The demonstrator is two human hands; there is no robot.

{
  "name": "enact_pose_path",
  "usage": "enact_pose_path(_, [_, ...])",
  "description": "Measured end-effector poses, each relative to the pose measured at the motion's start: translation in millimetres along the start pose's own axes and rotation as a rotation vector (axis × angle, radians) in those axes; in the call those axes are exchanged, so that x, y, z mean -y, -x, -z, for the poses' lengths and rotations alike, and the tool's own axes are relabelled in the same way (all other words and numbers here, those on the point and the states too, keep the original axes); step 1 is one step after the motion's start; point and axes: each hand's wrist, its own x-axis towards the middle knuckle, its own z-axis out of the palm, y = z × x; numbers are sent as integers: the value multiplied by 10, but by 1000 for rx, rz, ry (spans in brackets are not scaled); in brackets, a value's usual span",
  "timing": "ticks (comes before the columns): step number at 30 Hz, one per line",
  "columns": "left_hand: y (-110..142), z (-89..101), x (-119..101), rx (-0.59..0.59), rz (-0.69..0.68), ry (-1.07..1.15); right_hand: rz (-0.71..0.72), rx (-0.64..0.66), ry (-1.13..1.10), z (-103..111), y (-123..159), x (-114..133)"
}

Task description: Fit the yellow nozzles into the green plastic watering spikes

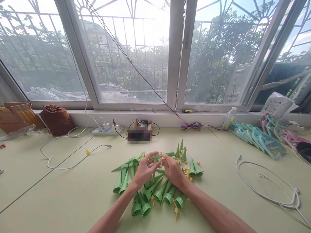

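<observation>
My left hand [146, 165] grips a green plastic spike [155, 158] by its wide collar, its narrow end pointing down. Beside it, my right hand [173, 169] has thumb and fingertips pinched together at the spike's collar. A small pale yellow piece seems to be between those fingertips, partly hidden. Around and beneath both hands lie many similar hollow green spikes [150, 191], and a few stand upright [181, 149] past my right hand. Small yellow nozzle-like pieces [186, 171] are scattered to the right, and one yellow piece [176, 213] lies nearer me.
A power strip [107, 130], a small box [143, 124] and a coiled red-blue cable [194, 126] line the windowsill. White cables lie at left [70, 167] and right [262, 197]. Bagged pastel hangers [262, 139] and a bottle [229, 118] are far right. A brown pouch [57, 119] sits far left.
</observation>
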Motion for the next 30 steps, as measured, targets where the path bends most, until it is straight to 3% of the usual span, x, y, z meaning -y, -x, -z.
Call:
enact_pose_path(9, [-16,10,10,-57,-13,-45,31,-18,13,25,-12,54])
enact_pose_path(24, [15,-15,-37,-16,-27,-15,1,-35,-17,5,2,4])
enact_pose_path(30, [-8,0,4,-72,-40,-55,8,-16,-1,16,-4,38])
